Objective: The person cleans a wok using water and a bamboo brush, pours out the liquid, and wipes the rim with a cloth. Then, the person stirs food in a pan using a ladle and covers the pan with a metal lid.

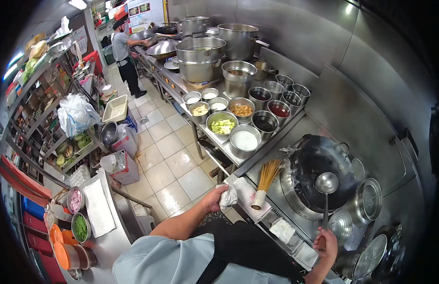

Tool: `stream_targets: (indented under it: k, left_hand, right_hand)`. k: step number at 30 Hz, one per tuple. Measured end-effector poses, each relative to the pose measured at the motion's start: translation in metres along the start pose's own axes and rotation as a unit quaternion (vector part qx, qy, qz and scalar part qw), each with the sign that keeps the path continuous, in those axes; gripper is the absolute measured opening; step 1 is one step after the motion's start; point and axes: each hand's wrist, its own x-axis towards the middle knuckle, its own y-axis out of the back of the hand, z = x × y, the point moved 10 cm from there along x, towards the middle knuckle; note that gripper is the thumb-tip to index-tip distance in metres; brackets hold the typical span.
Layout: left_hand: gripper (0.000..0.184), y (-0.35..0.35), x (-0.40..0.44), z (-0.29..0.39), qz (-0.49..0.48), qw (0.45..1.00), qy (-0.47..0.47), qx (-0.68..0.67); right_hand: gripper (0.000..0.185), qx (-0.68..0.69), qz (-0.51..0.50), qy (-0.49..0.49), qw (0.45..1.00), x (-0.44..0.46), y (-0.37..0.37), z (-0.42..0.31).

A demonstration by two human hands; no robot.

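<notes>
The right grip [327,242] is clasping the ladle [327,182], fingers curled round, probably needing steady control at the wok [319,154] ahead, while the left grip [213,199] is clutching a cloth [228,197].

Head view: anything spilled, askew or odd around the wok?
Slightly: the pale surface under the bamboo brush, beside the wok, has a pinkish stain, so it looks soiled; I can't tell the cause. Nothing else nearby clearly stands out.
</notes>
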Motion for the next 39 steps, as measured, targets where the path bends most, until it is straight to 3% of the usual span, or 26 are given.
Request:
stream_targets:
  k: [1, 2, 5, 7, 8, 10, 13, 14, 16, 18, 21, 22, 24, 26, 28, 29, 32, 35, 38, 39]
  left_hand:
    - [0.035, 0.006, -0.014, 0.002, -0.001, 1.0, 0.01, -0.016]
    - [0.036, 0.012, -0.028, 0.002, -0.001, 0.999, 0.02, -0.032]
    - [0.039, 0.02, -0.061, 0.01, 0.001, 0.999, 0.035, -0.031]
    - [0.039, 0.026, -0.071, 0.013, -0.012, 0.999, 0.041, -0.015]
    - [0.038, 0.028, -0.074, 0.015, -0.009, 0.999, 0.036, -0.004]
    - [0.036, 0.03, -0.074, 0.017, -0.006, 0.999, 0.029, 0.021]
    - [0.033, 0.035, -0.069, 0.018, -0.002, 0.998, 0.013, 0.055]
    - [0.033, 0.011, -0.088, 0.03, 0.015, 0.995, 0.004, 0.103]
    - [0.031, 0.018, -0.084, 0.026, 0.021, 0.993, 0.0, 0.119]
    - [0.027, 0.012, -0.081, 0.021, 0.049, 0.992, -0.003, 0.112]
    - [0.03, -0.012, -0.076, 0.024, 0.035, 0.972, -0.013, 0.23]
    - [0.032, -0.031, -0.068, 0.021, 0.005, 0.952, -0.022, 0.306]
    - [0.037, -0.074, -0.047, 0.015, -0.053, 0.893, -0.051, 0.445]
    - [0.047, -0.136, -0.026, 0.0, -0.106, 0.726, -0.12, 0.669]
    - [0.06, -0.229, -0.025, -0.03, -0.154, 0.594, -0.184, 0.768]
    - [0.064, -0.271, -0.024, -0.054, -0.194, 0.538, -0.163, 0.804]
    - [0.068, -0.334, -0.003, -0.14, -0.328, 0.389, -0.132, 0.851]
    - [0.064, -0.348, 0.028, -0.21, -0.403, 0.364, -0.156, 0.825]
    - [0.049, -0.365, 0.017, -0.183, -0.415, 0.59, -0.187, 0.667]
    - [0.044, -0.38, 0.012, -0.156, -0.387, 0.658, -0.238, 0.6]
  right_hand:
    - [0.031, -0.198, 0.041, 0.049, 0.978, 0.008, 0.01, -0.005]
    - [0.033, -0.386, 0.079, 0.097, 0.914, 0.015, 0.013, -0.01]
    - [0.042, -0.538, 0.192, 0.371, 0.732, -0.016, -0.103, -0.105]
    - [0.048, -0.37, 0.03, 0.221, 0.902, 0.011, -0.189, -0.091]
    - [0.052, -0.384, -0.058, 0.246, 0.888, 0.059, -0.219, -0.042]
    - [0.069, -0.436, -0.144, 0.121, 0.88, 0.093, -0.292, 0.021]
    - [0.089, -0.482, -0.054, 0.078, 0.871, 0.09, -0.339, 0.038]
    - [0.093, -0.473, -0.08, 0.097, 0.872, 0.102, -0.343, 0.053]
    - [0.09, -0.452, -0.054, 0.115, 0.883, 0.13, -0.339, 0.07]
    - [0.092, -0.296, -0.112, -0.003, 0.949, 0.107, -0.325, 0.048]
    - [0.095, 0.028, -0.16, -0.056, 0.985, 0.076, -0.276, 0.019]
    - [0.096, 0.147, -0.178, -0.057, 0.971, 0.064, -0.264, 0.007]
    - [0.097, 0.16, -0.126, 0.047, 0.978, 0.032, -0.225, -0.027]
    - [0.099, 0.219, -0.114, 0.093, 0.965, 0.003, -0.189, -0.052]
    - [0.096, 0.325, -0.148, 0.08, 0.93, -0.02, -0.153, -0.066]
    - [0.095, 0.34, -0.172, 0.073, 0.922, -0.025, -0.134, -0.066]
    - [0.087, 0.325, -0.105, 0.103, 0.934, -0.02, -0.076, -0.084]
    - [0.085, 0.304, -0.036, 0.137, 0.942, -0.007, -0.029, -0.09]
    - [0.089, 0.211, 0.015, 0.141, 0.967, -0.002, 0.006, -0.104]
    - [0.089, 0.098, 0.03, 0.131, 0.986, 0.006, 0.018, -0.108]
